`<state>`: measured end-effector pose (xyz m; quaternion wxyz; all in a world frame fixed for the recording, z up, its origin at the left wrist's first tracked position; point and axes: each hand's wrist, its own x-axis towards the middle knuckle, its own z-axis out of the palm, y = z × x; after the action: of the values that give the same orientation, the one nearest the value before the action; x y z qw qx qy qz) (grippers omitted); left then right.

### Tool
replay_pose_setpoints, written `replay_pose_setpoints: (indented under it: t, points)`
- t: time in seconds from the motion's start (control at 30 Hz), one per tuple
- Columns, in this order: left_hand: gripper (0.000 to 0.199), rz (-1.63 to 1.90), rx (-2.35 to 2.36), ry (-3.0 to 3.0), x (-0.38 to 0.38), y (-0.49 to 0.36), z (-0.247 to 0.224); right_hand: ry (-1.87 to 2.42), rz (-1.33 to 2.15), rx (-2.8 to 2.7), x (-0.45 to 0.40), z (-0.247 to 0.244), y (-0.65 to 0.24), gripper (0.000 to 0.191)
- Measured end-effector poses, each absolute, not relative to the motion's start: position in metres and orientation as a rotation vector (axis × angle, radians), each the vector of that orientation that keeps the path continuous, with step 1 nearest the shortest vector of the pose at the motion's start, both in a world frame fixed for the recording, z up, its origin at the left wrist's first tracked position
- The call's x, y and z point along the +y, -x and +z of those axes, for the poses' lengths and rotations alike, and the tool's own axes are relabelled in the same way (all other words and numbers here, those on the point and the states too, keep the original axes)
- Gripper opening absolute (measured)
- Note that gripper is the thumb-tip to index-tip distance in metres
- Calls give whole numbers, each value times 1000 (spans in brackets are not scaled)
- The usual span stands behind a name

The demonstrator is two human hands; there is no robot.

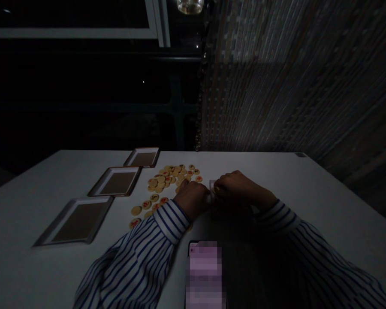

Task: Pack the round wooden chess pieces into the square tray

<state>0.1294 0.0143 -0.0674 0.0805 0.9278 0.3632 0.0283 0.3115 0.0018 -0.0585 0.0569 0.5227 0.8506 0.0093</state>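
Note:
My right hand has its fingers closed on a round Chinese chess piece, over a small pale-edged box that is mostly hidden by the hand and deep shadow. Just left of it, my left hand rests low at the near right side of a loose pile of wooden Chinese chess pieces. One finger shows beside the pile; the others are out of sight, so its grip is unclear. More pieces, some marked in red, lie scattered left of my left wrist.
Three shallow open trays stand in a slanting row on the left: a near one, a middle one and a far one. A lit phone lies at the white table's front. Behind hangs a string curtain. The room is dim.

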Motion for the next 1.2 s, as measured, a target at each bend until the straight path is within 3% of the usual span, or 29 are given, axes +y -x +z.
replay_pose_setpoints:
  t: [1.2]
  points:
    - [23, 86, 1057, -2762, 10, -131, -65, -1582, -70, 2586, 5, -64, -313, 20]
